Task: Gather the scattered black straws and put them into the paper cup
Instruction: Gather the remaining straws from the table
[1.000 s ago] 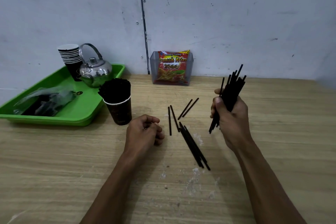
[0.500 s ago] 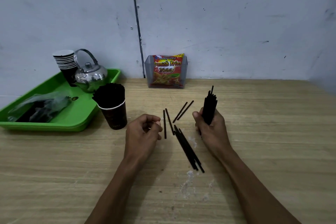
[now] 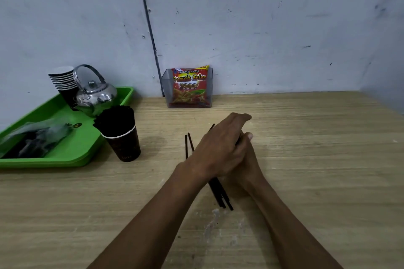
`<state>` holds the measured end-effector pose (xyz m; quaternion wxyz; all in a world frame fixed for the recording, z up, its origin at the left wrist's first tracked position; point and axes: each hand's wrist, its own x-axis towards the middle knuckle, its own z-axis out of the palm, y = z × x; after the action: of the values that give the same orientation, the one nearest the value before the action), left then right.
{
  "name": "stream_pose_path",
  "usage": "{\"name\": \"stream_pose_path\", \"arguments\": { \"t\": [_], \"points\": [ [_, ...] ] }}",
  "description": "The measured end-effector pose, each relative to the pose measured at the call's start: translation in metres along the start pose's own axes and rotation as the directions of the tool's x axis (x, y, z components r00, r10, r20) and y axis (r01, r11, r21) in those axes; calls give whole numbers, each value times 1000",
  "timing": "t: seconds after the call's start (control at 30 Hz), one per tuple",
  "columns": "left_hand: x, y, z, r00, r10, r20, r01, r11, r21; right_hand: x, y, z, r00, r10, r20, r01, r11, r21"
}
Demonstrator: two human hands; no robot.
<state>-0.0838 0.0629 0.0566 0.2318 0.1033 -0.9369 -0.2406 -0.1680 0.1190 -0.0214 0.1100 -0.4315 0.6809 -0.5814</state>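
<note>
A dark paper cup (image 3: 123,144) packed with black straws stands left of centre on the wooden table. My left hand (image 3: 218,150) reaches to the right, across and over my right hand (image 3: 251,166), and hides most of it. My right hand is closed around a bundle of black straws, of which only a dark sliver shows by the thumb. Two loose straws (image 3: 189,145) lie just left of my hands. A small pile of straws (image 3: 219,194) pokes out from under my left wrist. Whatever lies under my left palm is hidden.
At the left sits a green tray (image 3: 72,155) holding a steel kettle (image 3: 96,94), a stack of paper cups (image 3: 63,83) and a plastic bag (image 3: 35,137). A clear holder with a snack packet (image 3: 189,87) stands against the back wall.
My right hand came down and left with its straw bundle, close to the table. My left hand swung right and now lies over it, covering the bundle.
</note>
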Motion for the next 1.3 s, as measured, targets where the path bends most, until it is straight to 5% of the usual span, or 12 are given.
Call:
{"name": "stream_pose_path", "arguments": {
  "t": [0.17, 0.33, 0.47, 0.57, 0.7, 0.93, 1.17, 1.3],
  "points": [
    [2, -8, -4, 998, 8, -64, -8, 1000, 0, 4, -6, 21, 993, 51, -102, -21, 962, 273],
    [-1, -2, -6, 973, 86, -216, -89, 996, -6, 4, -4, 10, 994, 94, -60, -69, 942, 327],
    [-7, -8, 1, 993, 104, -48, -97, 987, 131, 0, -1, 6, 994, 99, -55, -82, 964, 251],
    [-9, -8, 1, 991, 83, -109, -75, 994, 75, 0, -12, 6, 994, 45, -97, -7, 933, 359],
    [-8, -11, 1, 1000, 5, 9, -6, 995, 100, 0, -12, 5, 998, -10, -58, 36, 888, 458],
    [-9, -14, 0, 995, -78, 54, 81, 996, -42, 0, -11, 5, 997, 35, -73, -6, 931, 366],
    [-32, -14, -28, 970, -98, -223, 67, 987, -143, 2, -18, -4, 989, 22, -144, 18, 964, 267],
    [-64, -28, -51, 855, -88, -511, 9, 988, -156, 4, -34, 3, 945, 148, -292, -12, 907, 422]
  ]
}}
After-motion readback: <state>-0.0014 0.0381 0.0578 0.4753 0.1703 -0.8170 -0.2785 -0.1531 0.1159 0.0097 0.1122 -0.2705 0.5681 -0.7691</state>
